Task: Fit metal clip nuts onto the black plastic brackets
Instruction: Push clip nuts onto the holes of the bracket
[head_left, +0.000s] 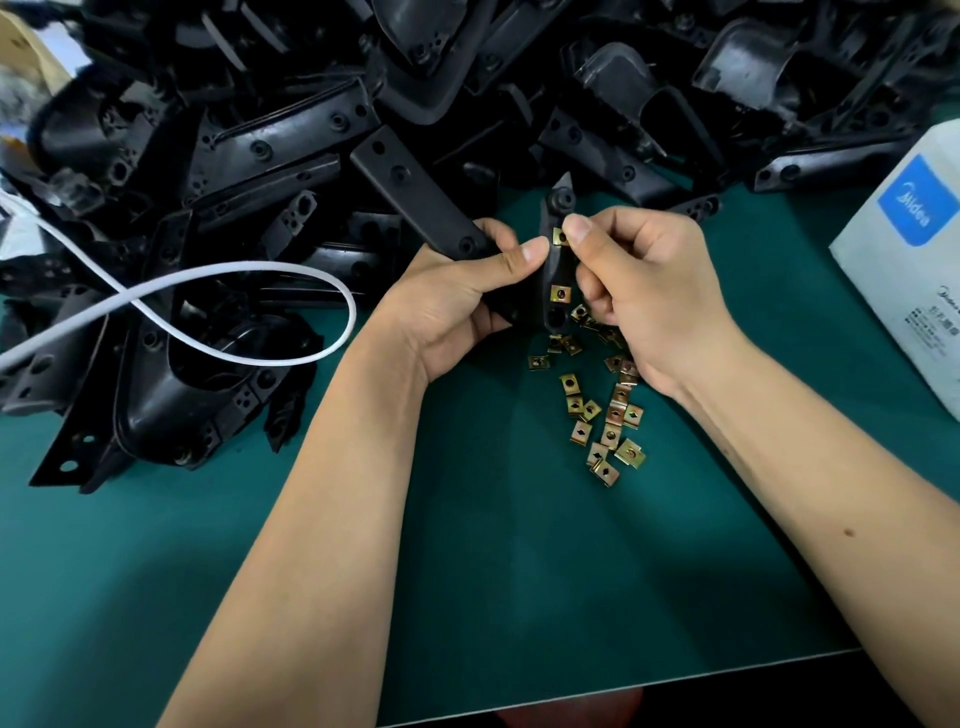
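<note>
A black plastic bracket (553, 270) is held above the green worktop (467, 571) near the middle of the scene; it is gripped by the left hand (467, 296), whose fingers are curled round its long arm and whose thumb is laid across toward the flange; the long arm is seen rising up and to the left out of that hand. A metal clip nut (560, 237) is pinched between the thumb and forefinger of the right hand (644, 296) and is touching the upper edge of the flange; whether it is fully seated cannot be told. A second clip nut (561, 294) is seen already fitted lower on the same flange; below it an open round hole is visible.

A scatter of loose clip nuts (602, 415) is spread on the worktop just below and near the right hand, running toward the near side; some are partly hidden under that hand. A large heap of black brackets (260, 156) is piled across the far and left parts of the worktop; a white cable (234, 270) is looped over the heap on the left. A white box with a blue label (904, 249) is stood at the right edge, well apart from the hands; both forearms are bare and reach in from the near side.
</note>
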